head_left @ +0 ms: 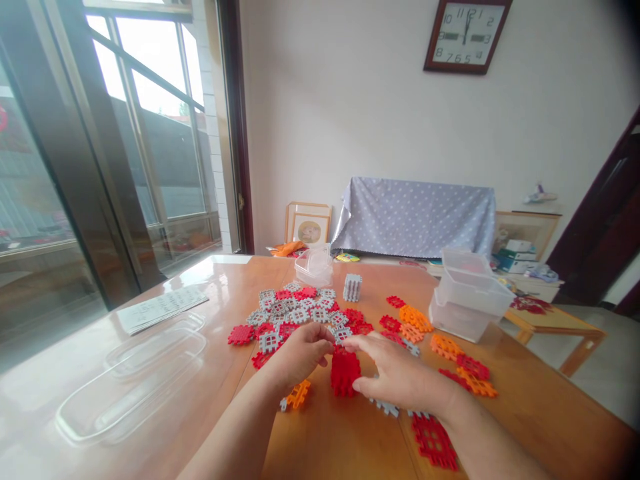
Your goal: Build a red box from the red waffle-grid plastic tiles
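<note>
A neat block of red interlocking plastic pieces (345,375) stands on the table in front of me. My right hand (393,370) curves around its right side, the thumb against the lower edge and the fingertips at the far top edge. To the left of the block is my left hand (309,348), its fingers bent and drawn together; whatever lies between them is hidden. Beyond both hands spreads a loose pile of grey and red notched pieces (299,315). An orange piece (299,395) lies below my left hand, and a red windowed piece (434,441) under my right forearm.
A grey stack (353,288) stands behind the pile. Clear plastic boxes (463,310) are at the right, a small clear tub (314,267) at the back. Orange pieces (416,319) lie scattered right. Leftward are a clear lid (135,380) and paper sheets (163,309).
</note>
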Demonstrator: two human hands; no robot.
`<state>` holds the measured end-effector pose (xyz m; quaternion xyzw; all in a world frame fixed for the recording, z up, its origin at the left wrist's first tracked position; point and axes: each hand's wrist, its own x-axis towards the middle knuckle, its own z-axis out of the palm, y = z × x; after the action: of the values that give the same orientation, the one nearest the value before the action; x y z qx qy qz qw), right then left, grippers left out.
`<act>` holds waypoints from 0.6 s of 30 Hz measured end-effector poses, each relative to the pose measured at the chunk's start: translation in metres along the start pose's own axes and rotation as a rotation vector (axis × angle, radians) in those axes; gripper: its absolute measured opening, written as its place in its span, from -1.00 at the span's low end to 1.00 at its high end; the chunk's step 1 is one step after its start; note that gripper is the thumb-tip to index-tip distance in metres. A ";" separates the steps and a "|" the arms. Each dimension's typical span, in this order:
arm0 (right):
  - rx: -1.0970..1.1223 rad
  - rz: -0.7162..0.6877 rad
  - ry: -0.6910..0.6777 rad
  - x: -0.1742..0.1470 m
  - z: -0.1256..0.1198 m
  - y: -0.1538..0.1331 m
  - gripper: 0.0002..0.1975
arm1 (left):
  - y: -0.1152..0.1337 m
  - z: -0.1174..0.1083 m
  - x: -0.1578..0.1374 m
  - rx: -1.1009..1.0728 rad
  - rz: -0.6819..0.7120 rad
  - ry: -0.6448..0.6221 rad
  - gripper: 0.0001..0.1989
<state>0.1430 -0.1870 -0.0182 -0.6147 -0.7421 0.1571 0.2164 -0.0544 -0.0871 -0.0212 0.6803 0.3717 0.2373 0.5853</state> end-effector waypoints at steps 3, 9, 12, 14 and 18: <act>0.029 -0.004 0.003 -0.001 -0.002 0.000 -0.36 | 0.002 0.000 -0.001 -0.003 0.005 -0.003 -0.83; 0.189 0.116 0.169 0.005 -0.013 0.029 -0.53 | -0.005 -0.006 0.005 -0.028 0.019 0.065 -0.82; 0.168 0.198 0.232 0.007 -0.019 0.053 -0.60 | -0.013 -0.010 0.012 -0.007 0.012 0.079 -0.82; 0.096 0.259 0.242 0.005 -0.025 0.067 -0.66 | -0.018 -0.012 0.017 0.020 -0.002 0.095 -0.82; -0.117 0.412 0.188 -0.009 -0.044 0.089 -0.85 | -0.026 -0.014 0.024 0.056 0.006 0.103 -0.82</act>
<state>0.2415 -0.1795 -0.0261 -0.7767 -0.5853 0.0969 0.2117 -0.0563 -0.0591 -0.0465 0.6844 0.4058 0.2634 0.5455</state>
